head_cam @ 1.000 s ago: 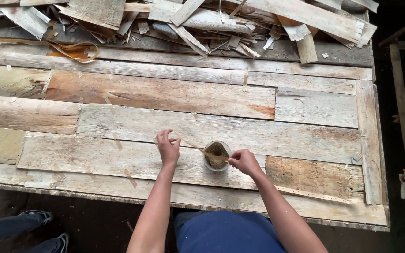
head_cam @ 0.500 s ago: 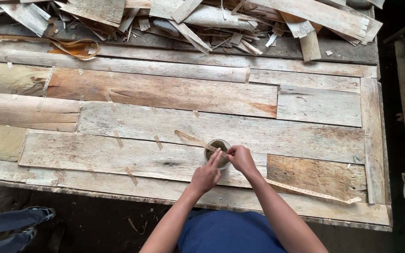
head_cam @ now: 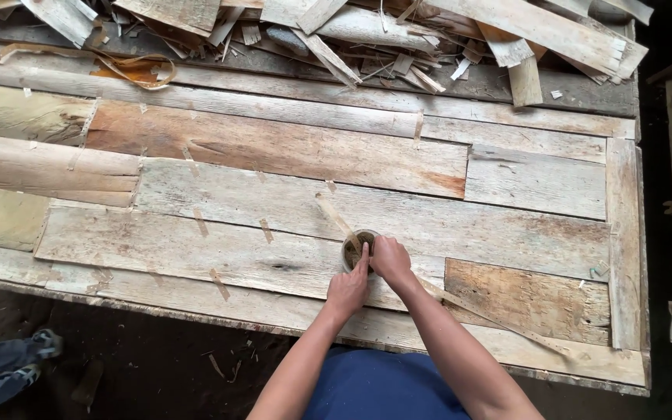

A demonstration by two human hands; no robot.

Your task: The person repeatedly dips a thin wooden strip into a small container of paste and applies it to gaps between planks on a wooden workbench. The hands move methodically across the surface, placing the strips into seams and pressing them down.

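Far left bottom corner, someone else's shoes (head_cam: 29, 359) and jeans are on the dirt floor, well clear of the table (head_cam: 624, 233). The table top is a patchwork of weathered planks with little bits of tape (head_cam: 264, 229) stuck over the seams. Up at the back edge there's a curled tan band (head_cam: 130, 68) on the left and a big heap of scrap wood (head_cam: 398, 39) running across to the right.

Middle of the near side is where the action is. The left hand (head_cam: 349, 289) sits just below a small round cup (head_cam: 358, 247) full of brownish gunk, fingers together and pointing up, with the tips touching the cup's near rim. The right hand (head_cam: 390, 258) is right beside it, touching the cup's right edge, fingers pinched shut on a thin tan strip (head_cam: 334, 215). That strip comes out of the cup area and angles up and left over the planks. Can't really tell if the left fingers are also gripping the strip or just pressing on it.

Off to the right of the right forearm, a long thin strip piece (head_cam: 499, 320) lies on the planks, running toward the near right corner.
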